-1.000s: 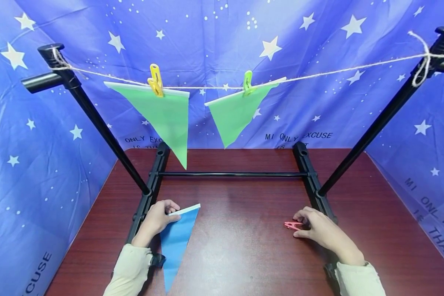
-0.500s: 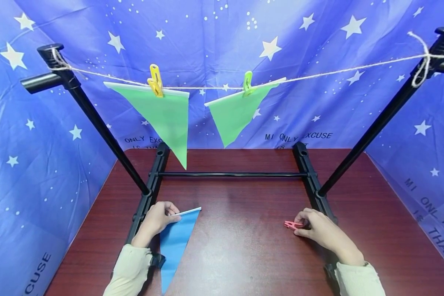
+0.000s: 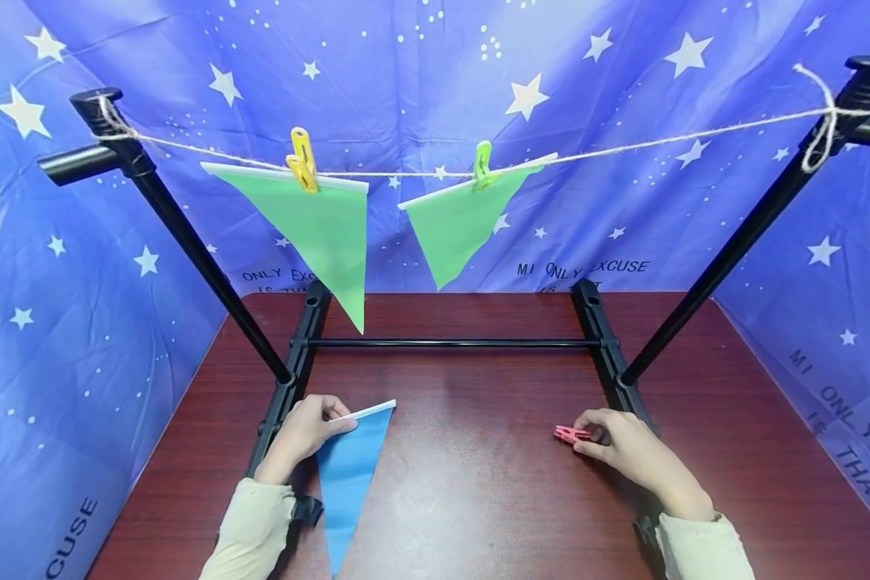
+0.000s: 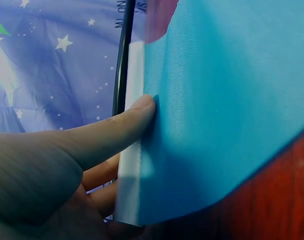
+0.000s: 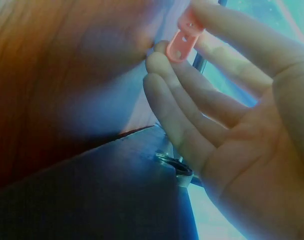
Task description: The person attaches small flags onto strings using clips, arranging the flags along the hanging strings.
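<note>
My left hand (image 3: 310, 428) pinches the white top band of a blue triangular pennant (image 3: 353, 471); the cloth hangs point down over the table's left part. In the left wrist view the thumb lies on the front of the pennant (image 4: 212, 115), other fingers behind the band. On the right, my right hand (image 3: 627, 447) holds a pink clothespin (image 3: 569, 435) between thumb and fingers, a little above the table. The right wrist view shows the clothespin (image 5: 183, 42) at the fingertips. Overhead, a yellow clothespin (image 3: 302, 161) and a green clothespin (image 3: 482, 165) fasten two green pennants (image 3: 326, 229) to a string.
The white string (image 3: 645, 147) runs between two black slanted posts (image 3: 203, 270) of a frame. A thin black crossbar (image 3: 449, 344) joins the frame's feet on the reddish-brown table (image 3: 471, 499). Behind hangs a blue curtain (image 3: 406, 72) with white stars.
My right thumb and fingers have come closer together on the pink clothespin, which has turned slightly. The blue pennant sways a little in my left hand.
</note>
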`<action>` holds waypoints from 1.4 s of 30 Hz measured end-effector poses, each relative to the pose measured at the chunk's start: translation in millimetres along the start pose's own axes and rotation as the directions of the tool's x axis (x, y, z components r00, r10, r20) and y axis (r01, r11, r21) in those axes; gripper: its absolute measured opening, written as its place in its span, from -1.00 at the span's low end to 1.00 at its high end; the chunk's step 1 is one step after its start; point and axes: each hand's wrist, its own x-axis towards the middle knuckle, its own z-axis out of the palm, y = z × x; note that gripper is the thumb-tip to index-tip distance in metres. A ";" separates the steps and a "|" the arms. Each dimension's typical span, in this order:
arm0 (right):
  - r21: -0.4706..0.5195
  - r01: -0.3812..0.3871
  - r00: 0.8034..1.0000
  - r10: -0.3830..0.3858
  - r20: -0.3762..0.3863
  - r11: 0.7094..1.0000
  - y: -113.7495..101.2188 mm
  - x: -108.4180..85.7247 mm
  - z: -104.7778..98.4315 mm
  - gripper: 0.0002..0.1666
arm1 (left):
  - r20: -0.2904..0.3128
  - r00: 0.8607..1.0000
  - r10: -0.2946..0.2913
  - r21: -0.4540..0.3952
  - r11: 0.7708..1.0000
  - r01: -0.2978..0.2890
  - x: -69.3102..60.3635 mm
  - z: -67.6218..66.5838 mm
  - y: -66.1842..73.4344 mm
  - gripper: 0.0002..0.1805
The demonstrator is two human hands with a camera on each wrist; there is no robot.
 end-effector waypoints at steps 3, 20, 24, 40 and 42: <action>0.008 -0.016 1.000 0.016 0.006 1.000 -1.1 -0.1 -0.2 -0.84 | -0.002 1.000 0.003 -0.010 1.000 -0.003 0.5 -0.1 -0.2 -0.86; -0.101 0.102 0.971 -0.121 -0.207 0.990 -4.3 -3.1 -1.9 -0.80 | -0.011 0.992 0.124 -0.105 0.987 -0.125 0.2 -3.9 14.4 -0.95; -0.076 0.096 0.961 -0.112 -0.253 0.992 -5.8 -2.7 -3.4 -0.74 | -0.024 0.990 0.140 -0.092 0.986 -0.142 -0.8 -4.7 20.6 -0.94; 0.052 0.151 0.915 -0.119 -0.386 0.987 -13.2 0.3 -12.2 -0.57 | -0.068 0.981 0.184 -0.160 0.968 -0.193 -2.8 -5.7 39.8 -0.95; 0.046 0.168 0.905 -0.136 -0.402 0.985 -13.7 0.3 -14.3 -0.62 | -0.079 0.980 0.185 -0.172 0.965 -0.196 -2.6 -5.2 41.9 -0.96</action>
